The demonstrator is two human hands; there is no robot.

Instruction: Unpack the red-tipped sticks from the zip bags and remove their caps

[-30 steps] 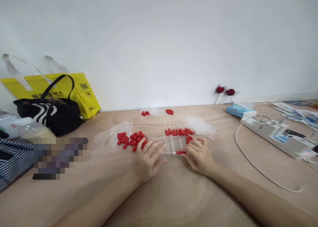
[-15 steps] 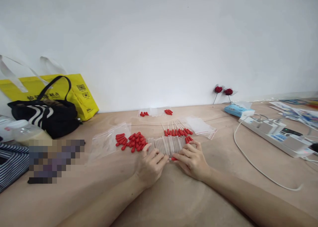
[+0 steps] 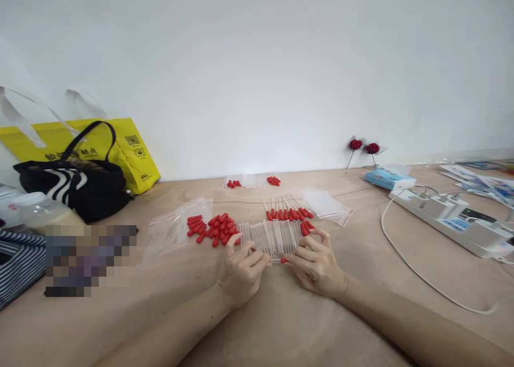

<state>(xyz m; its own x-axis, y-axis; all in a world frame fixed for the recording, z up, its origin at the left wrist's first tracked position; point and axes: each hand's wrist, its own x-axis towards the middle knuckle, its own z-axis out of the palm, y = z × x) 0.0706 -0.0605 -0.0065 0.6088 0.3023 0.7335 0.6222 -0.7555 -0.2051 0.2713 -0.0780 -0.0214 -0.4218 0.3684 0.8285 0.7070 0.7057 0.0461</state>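
Note:
Between my hands lies a thin clear dropper tube (image 3: 276,260), level and running left to right. My left hand (image 3: 243,270) pinches its left part. In the fingers of my right hand (image 3: 315,262) is a red rubber bulb (image 3: 284,260), mostly hidden, meeting the tube's right end. Just beyond my fingertips lies a row of clear tubes (image 3: 271,237). A heap of red bulbs (image 3: 219,229) sits left of it, and a few more bulbs (image 3: 306,228) are by my right fingers. Behind the row, droppers with red bulbs (image 3: 289,214) lie side by side, tips pointing away.
Clear zip bags (image 3: 171,228) lie left, with more bags (image 3: 327,206) at right. Against the wall is another bag (image 3: 252,181) with bulbs. A power strip (image 3: 453,222), its white cable (image 3: 397,254) and a tissue pack (image 3: 389,178) are right; a black bag (image 3: 76,188) stands left.
My right hand has shifted slightly right and down, and the gap between my fingertips is wider, so more of the tube shows beside the red bulb. The view has moved slightly.

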